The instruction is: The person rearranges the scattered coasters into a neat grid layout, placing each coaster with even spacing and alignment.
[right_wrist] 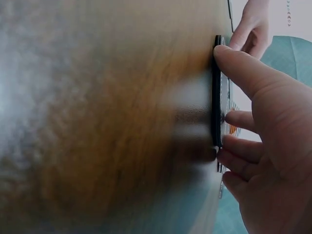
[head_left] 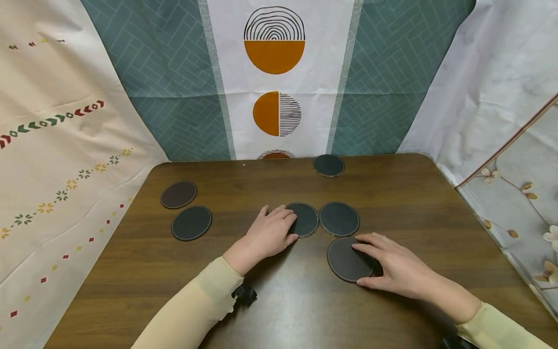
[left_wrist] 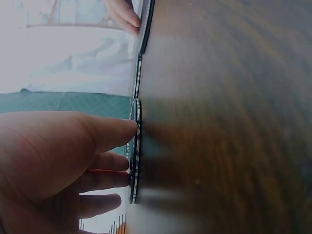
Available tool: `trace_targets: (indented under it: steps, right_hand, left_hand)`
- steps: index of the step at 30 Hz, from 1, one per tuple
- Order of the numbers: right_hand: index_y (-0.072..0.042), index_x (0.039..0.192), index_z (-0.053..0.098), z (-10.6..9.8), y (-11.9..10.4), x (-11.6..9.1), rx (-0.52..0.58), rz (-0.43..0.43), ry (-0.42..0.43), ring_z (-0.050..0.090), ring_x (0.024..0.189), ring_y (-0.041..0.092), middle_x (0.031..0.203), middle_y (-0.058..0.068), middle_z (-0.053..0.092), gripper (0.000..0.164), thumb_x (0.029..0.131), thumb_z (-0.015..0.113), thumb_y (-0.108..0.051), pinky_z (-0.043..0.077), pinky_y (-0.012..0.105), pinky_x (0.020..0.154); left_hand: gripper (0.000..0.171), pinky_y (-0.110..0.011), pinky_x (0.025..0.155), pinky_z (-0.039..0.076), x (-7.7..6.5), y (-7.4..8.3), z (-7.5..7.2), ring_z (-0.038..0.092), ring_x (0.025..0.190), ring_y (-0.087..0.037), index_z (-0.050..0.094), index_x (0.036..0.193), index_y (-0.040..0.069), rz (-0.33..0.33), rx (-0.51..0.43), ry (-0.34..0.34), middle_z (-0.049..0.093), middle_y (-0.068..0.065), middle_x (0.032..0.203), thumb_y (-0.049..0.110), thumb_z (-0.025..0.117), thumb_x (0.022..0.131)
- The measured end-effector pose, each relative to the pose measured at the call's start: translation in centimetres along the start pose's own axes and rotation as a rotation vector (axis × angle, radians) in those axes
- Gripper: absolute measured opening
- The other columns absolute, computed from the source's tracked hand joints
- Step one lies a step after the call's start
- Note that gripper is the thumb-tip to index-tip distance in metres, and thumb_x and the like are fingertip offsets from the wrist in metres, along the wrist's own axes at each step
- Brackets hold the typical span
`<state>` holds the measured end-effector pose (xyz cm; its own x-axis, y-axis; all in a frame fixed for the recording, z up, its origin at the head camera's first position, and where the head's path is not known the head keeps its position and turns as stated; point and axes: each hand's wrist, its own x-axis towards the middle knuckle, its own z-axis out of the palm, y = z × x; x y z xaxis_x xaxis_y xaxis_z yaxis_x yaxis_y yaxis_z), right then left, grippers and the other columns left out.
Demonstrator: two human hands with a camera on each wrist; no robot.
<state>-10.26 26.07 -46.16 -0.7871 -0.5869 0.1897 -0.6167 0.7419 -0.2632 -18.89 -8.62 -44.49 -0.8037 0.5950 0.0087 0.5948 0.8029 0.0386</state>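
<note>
Several round dark coasters with stitched rims lie on the wooden table. My left hand (head_left: pixel 272 230) rests over the left part of one coaster (head_left: pixel 306 220), its thumb at the near rim. In the left wrist view the fairly straight fingers of this hand (left_wrist: pixel 63 161) touch that coaster (left_wrist: pixel 135 151). My right hand (head_left: pixel 398 266) grips the nearest coaster (head_left: pixel 346 259) at its right side, thumb at the near rim and fingers at the far edge. The right wrist view shows the hand (right_wrist: pixel 273 122) spanning this coaster's edge (right_wrist: pixel 217 97). Another coaster (head_left: pixel 339 219) lies between, close against both.
Toward the back edge lies a coaster (head_left: pixel 329 165). At the left are a brownish coaster (head_left: pixel 178 194) and a dark coaster (head_left: pixel 192 223). A patterned cloth (head_left: pixel 279 82) hangs behind the table (head_left: pixel 244 184), with light cloths at both sides.
</note>
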Motion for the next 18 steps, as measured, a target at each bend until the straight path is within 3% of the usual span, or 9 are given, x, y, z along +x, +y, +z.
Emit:
trace_targets:
  steps: [18]
  right_hand:
    - [-0.008, 0.149, 0.069, 0.2, 0.8, 1.7, -0.008, 0.045, -0.017, 0.057, 0.144, 0.039, 0.158, 0.015, 0.058, 0.077, 0.091, 0.09, -0.054, 0.053, 0.061, 0.109]
  left_hand:
    - [0.058, -0.067, 0.126, 0.031, 1.5, -0.2, 0.1, 0.045, 0.158, -0.031, 0.063, 0.157, 0.016, -0.028, 0.069, -0.016, 0.057, -0.004, 0.163, 0.049, 0.068, 0.11]
